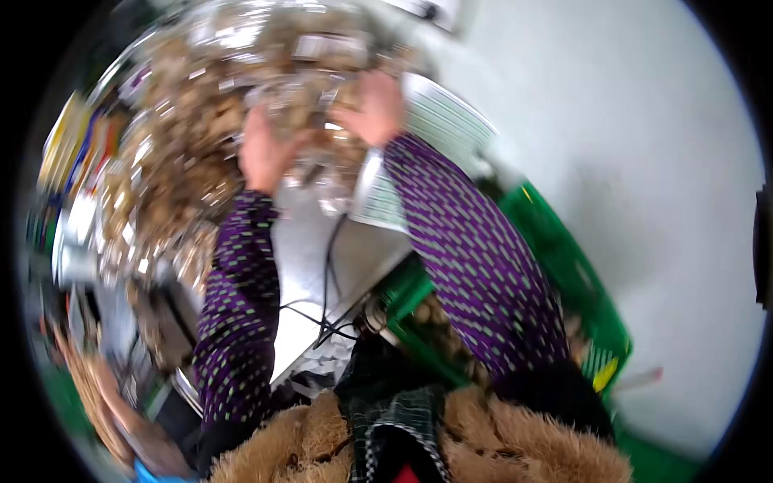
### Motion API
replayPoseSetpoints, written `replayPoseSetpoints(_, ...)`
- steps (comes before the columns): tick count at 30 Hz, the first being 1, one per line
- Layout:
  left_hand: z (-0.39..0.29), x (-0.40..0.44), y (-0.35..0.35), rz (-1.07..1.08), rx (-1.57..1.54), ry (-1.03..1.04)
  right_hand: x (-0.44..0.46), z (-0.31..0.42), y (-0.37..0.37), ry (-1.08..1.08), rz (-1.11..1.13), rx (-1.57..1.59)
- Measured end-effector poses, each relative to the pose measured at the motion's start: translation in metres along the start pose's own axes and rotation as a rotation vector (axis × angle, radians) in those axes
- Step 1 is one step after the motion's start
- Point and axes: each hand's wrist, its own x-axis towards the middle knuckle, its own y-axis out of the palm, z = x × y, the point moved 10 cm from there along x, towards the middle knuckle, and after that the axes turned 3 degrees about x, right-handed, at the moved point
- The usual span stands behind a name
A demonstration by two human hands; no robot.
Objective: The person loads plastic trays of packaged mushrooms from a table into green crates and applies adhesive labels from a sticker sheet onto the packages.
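Clear plastic bags of brown pieces (185,137) are heaped over the upper left of the metal table (306,233). My left hand (264,153) reaches onto the near side of one bag, thumb pointing right, fingers blurred. To its right, my right hand (377,109) lies at the same bag's right side, thumb pointing left. The bag (310,109) is between the two hands. Motion blur hides how firmly the fingers press on it. Printed sheets (439,121) lie beside and beneath my right forearm.
A green crate (564,249) with brown items stands at the lower right. Black cables (326,282) run over the table's near edge. Books or folders (76,149) stand at the far left. Another person's bare arm (121,402) shows at the lower left. A pale wall or floor fills the right.
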Motion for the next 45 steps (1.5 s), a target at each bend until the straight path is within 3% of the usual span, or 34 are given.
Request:
replayPoseSetpoints(1, 0.017, 0.007, 0.024, 0.097, -0.064, -0.001, 0.007, -0.015, 0.025, 0.069, -0.023, -0.117)
replayPoseSetpoints(3, 0.047, 0.007, 0.050, 0.218, -0.074, -0.112, 0.021, -0.029, 0.037, 0.158, 0.222, -0.096)
replayPoseSetpoints(4, 0.059, 0.002, 0.037, 0.056, -0.274, -0.080, 0.020, -0.009, 0.021, 0.135, 0.031, -0.258)
replayPoseSetpoints(5, 0.058, -0.006, 0.019, -0.008, -0.174, -0.130, 0.020, 0.007, 0.016, 0.088, 0.017, -0.269)
replayPoseSetpoints(6, 0.078, -0.026, 0.022, 0.013, -0.408, -0.365, 0.015, 0.025, 0.022, -0.026, 0.016, -0.174)
replayPoseSetpoints(7, 0.093, -0.037, 0.011, -0.053, -0.441, -0.411, -0.001, 0.060, 0.023, -0.215, -0.128, -0.251)
replayPoseSetpoints(8, 0.085, -0.048, -0.001, -0.104, -0.838, -0.523, -0.020, 0.083, 0.025, -0.294, -0.188, -0.180)
replayPoseSetpoints(9, 0.108, -0.067, -0.012, -0.140, -0.807, -0.680, -0.042, 0.101, 0.019, -0.392, -0.208, -0.182)
replayPoseSetpoints(11, 0.104, -0.088, -0.045, -0.112, -0.586, -0.626, -0.057, 0.107, 0.038, -0.382, 0.029, -0.177)
replayPoseSetpoints(14, 0.070, -0.115, -0.096, -0.186, -0.665, -0.587, -0.069, 0.130, 0.016, -0.431, -0.073, -0.187)
replayPoseSetpoints(15, 0.043, -0.121, -0.116, -0.196, -0.679, -0.537, -0.077, 0.126, -0.015, -0.400, -0.203, 0.041)
replayPoseSetpoints(16, 0.061, -0.128, -0.128, -0.251, -0.680, -0.541, -0.088, 0.115, -0.049, -0.311, -0.274, 0.243)
replayPoseSetpoints(17, 0.042, -0.134, -0.142, -0.316, -0.826, -0.484, -0.104, 0.093, -0.087, -0.217, -0.338, 0.444)
replayPoseSetpoints(19, 0.060, -0.150, -0.153, -0.419, -1.261, -0.611, -0.146, 0.049, -0.143, -0.154, -0.406, 0.596)
replayPoseSetpoints(20, 0.060, -0.159, -0.180, -0.384, -0.752, -0.387, -0.166, 0.009, -0.143, 0.086, -0.234, 0.861)
replayPoseSetpoints(23, 0.006, -0.168, -0.182, -0.335, -0.604, -0.165, -0.240, -0.103, -0.182, 0.494, -0.043, 0.895)
replayPoseSetpoints(24, -0.006, -0.171, -0.175, -0.298, -0.591, -0.181, -0.263, -0.140, -0.188, 0.608, -0.044, 0.900)
replayPoseSetpoints(26, -0.026, -0.184, -0.159, -0.220, -0.267, -0.233, -0.298, -0.197, -0.184, 0.757, -0.057, 0.890)
replayPoseSetpoints(27, -0.061, -0.182, -0.145, -0.147, -0.280, -0.017, -0.309, -0.224, -0.177, 0.786, -0.067, 0.875)
replayPoseSetpoints(28, -0.064, -0.188, -0.124, -0.091, -0.522, -0.065, -0.310, -0.245, -0.170, 0.750, -0.049, 0.735)
replayPoseSetpoints(29, -0.077, -0.189, -0.103, -0.008, -0.782, -0.168, -0.313, -0.269, -0.149, 0.724, -0.082, 0.802)
replayPoseSetpoints(30, -0.090, -0.192, -0.082, 0.050, -1.033, -0.296, -0.321, -0.291, -0.142, 0.750, -0.160, 0.468)
replayPoseSetpoints(31, -0.120, -0.198, -0.060, 0.139, -1.298, -0.487, -0.323, -0.299, -0.144, 0.764, -0.234, 0.133)
replayPoseSetpoints(32, -0.122, -0.209, -0.048, 0.143, -1.235, -0.611, -0.322, -0.286, -0.149, 0.804, -0.232, -0.050)
replayPoseSetpoints(35, -0.177, -0.216, -0.040, 0.237, -1.243, -0.519, -0.334, -0.222, -0.157, 0.574, -0.357, -0.236)
replayPoseSetpoints(39, -0.197, -0.239, -0.013, 0.319, -1.249, -0.516, -0.393, -0.190, -0.103, 0.666, -0.128, -0.132)
replayPoseSetpoints(41, -0.218, -0.245, 0.009, 0.426, -1.221, -0.497, -0.388, -0.196, -0.098, 0.699, -0.148, -0.080)
replayPoseSetpoints(43, -0.247, -0.248, 0.025, 0.545, -1.223, -0.485, -0.376, -0.193, -0.118, 0.723, 0.092, -0.187)
replayPoseSetpoints(45, -0.263, -0.258, 0.044, 0.586, -1.148, -0.468, -0.396, -0.202, -0.160, 0.758, -0.225, 0.464)
